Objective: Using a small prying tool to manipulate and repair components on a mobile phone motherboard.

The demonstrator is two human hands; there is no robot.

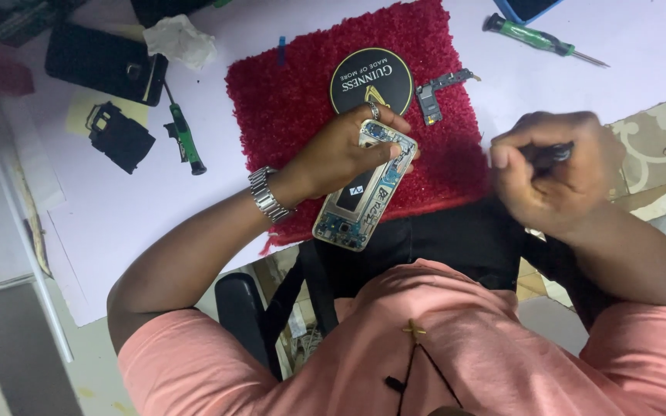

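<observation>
The opened smartphone with its back cover off, a slim rectangular frame showing a dark battery and bare circuit parts (365, 189), sat tilted over the near edge of the shaggy red square mat (302, 100), held up off it by the left hand (341, 154). That hand's fingers were curled and clamped around the phone's upper end, thumb on one long side and the others across the top; a ring and a steel link wristwatch (267, 195) showed on it. The phone looked light and stiff but fragile, with exposed boards and connectors best left untouched, so the metal side rails seemed the safe place to grip, as the hand did. Right of the mat, the right hand (556, 173) was closed tight around a dark slim tool (553, 154), its tip hidden. On the mat, beyond the phone, lay a round black coaster (371, 77) and a small grey L-shaped circuit piece (437, 92). Left of the mat lay a green-handled screwdriver (184, 137), a black plastic part (119, 137), a black phone case (105, 62) and a crumpled tissue (180, 38); beyond its right corner lay another green screwdriver (537, 37).
</observation>
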